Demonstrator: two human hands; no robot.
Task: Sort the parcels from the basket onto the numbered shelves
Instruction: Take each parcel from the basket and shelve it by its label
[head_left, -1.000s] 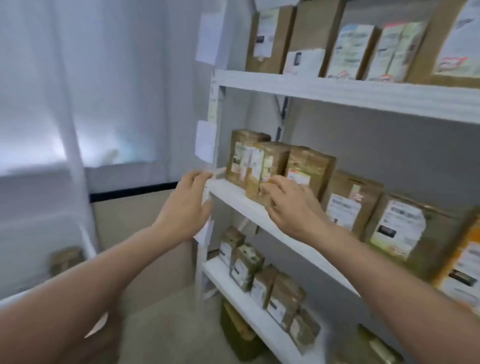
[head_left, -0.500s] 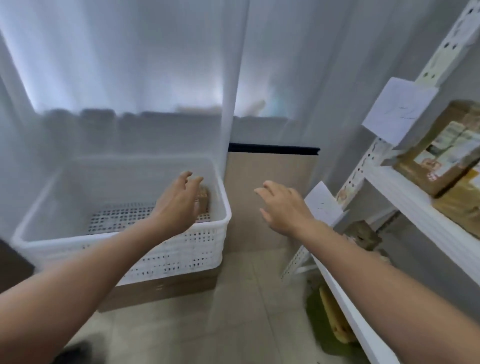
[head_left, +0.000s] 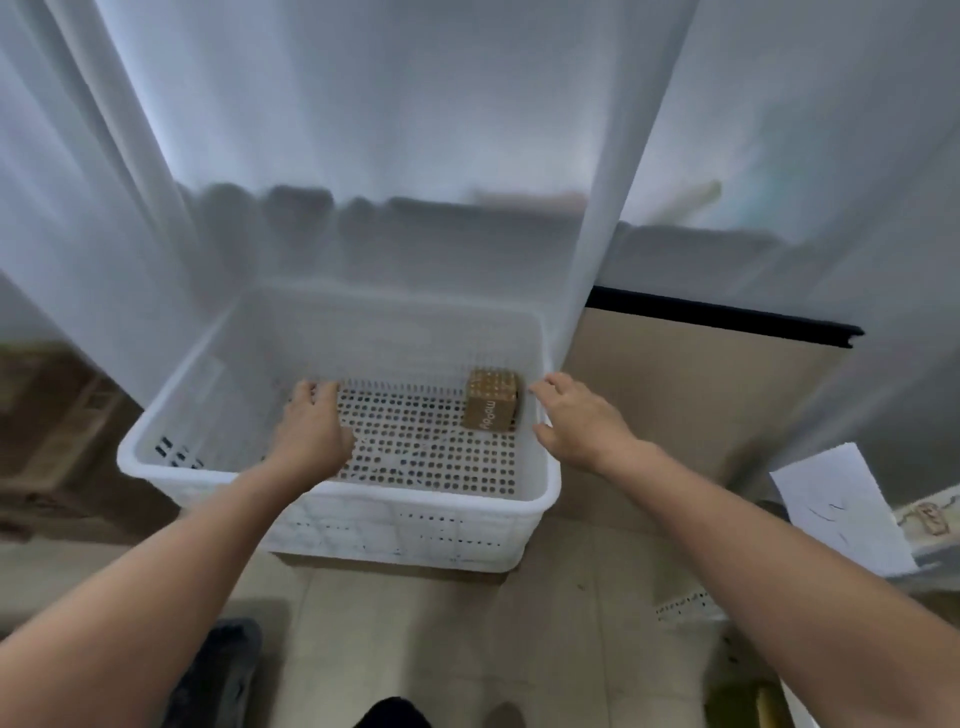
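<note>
White basket (head_left: 395, 525) with a perforated bottom and slotted walls, standing on the tiled floor (head_left: 415, 639); a strip of brown cardboard shows under its near edge.

One parcel (head_left: 491, 400) in it: a small brown box, lying in the far right corner of the basket, tight against the right wall; short printed word on its near face (too blurred to read with any confidence); the rest of the basket bottom bare.

Left hand (head_left: 311, 431) reaches in over the near rim and sits low over the bottom, towards the far wall and left of centre, well apart from the parcel; its fingers (head_left: 311, 389) loosely bent and released, grasping nothing; whether they touch the bottom, cannot tell.

Right hand (head_left: 576, 421) at the right rim, palm down, partly outside the wall; its fingers (head_left: 550, 384) spread and released, grasping nothing; the tips just beside the parcel, at its right side; contact with parcel or rim not clear.

Both forearms bare, coming in from the bottom corners of the view.

Surroundings: a sheer white curtain (head_left: 363, 130) hangs behind the basket, one fold dropping to the far right corner; a beige board (head_left: 675, 405) with a black top edge stands right of the basket; brown cardboard boxes (head_left: 47, 415), blurred, to the left; a white sheet of paper (head_left: 841, 504) with faint pen marks at the right edge of the view.
</note>
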